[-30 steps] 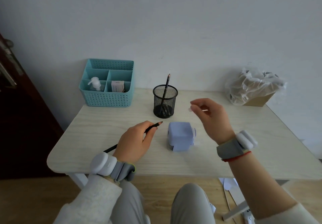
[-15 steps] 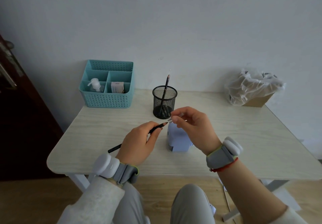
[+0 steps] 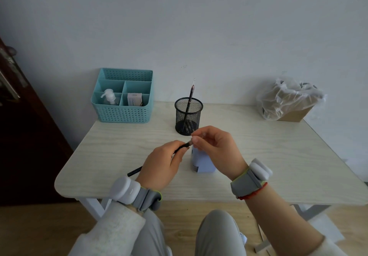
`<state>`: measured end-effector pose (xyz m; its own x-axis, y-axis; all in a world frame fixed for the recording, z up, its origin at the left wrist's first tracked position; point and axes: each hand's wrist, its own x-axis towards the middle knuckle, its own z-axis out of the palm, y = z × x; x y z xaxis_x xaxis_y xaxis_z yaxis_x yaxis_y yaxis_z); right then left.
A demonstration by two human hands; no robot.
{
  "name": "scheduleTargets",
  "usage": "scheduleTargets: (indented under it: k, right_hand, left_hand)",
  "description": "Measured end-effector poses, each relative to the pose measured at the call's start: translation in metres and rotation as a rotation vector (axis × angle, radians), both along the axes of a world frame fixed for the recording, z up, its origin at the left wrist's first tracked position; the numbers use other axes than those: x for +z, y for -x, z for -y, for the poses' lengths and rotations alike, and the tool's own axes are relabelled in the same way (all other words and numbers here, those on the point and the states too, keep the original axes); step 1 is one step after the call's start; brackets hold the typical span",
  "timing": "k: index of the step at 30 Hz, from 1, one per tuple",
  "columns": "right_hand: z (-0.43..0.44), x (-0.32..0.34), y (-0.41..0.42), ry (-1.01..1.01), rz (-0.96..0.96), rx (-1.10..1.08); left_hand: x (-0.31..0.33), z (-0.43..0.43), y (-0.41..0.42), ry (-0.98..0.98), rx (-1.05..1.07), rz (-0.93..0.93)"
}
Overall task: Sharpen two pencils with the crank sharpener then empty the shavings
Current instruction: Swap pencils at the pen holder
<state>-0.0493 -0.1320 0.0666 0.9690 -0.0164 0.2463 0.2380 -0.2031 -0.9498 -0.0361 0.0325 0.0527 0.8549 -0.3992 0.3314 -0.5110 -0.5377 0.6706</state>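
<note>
One pencil [image 3: 135,172] is gripped by the left hand [image 3: 161,168]; right hand [image 3: 217,150] pinches a clear piece [image 3: 197,135] over the sharpener [image 3: 203,163].

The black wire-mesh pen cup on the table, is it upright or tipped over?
Upright. The black wire-mesh pen cup stands on its base on the pale wooden table, open rim up, a dark pen leaning inside.

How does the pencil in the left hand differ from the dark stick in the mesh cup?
The held pencil lies nearly level, gripped by the left hand; the cup stick stands almost upright in the mesh cup, untouched. The held pencil's tip is hidden where the right hand pinches a small clear piece; the cup stick's clear top shows. Both are slim and dark.
</note>
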Motion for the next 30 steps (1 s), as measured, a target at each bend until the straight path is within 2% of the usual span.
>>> scheduleTargets:
  k: [6,16,23,27,30]
  right_hand:
    - [-0.005,-0.006,0.000,-0.075,-0.023,-0.015]
    - [-0.003,0.003,-0.003,-0.038,-0.007,-0.041]
    - [-0.014,0.009,-0.005,-0.140,0.096,-0.084]
    - [-0.020,0.010,-0.011,-0.106,0.116,-0.061]
    - [-0.015,0.020,-0.022,-0.140,0.139,-0.030]
  left_hand:
    - [0.001,0.006,0.000,0.019,-0.010,0.039]
    - [0.007,0.012,-0.002,0.037,-0.053,0.097]
    - [0.022,0.022,-0.013,0.121,-0.065,0.181]
    - [0.023,0.025,-0.022,0.188,-0.035,0.136]
    - [0.030,0.029,-0.031,0.195,-0.092,0.134]
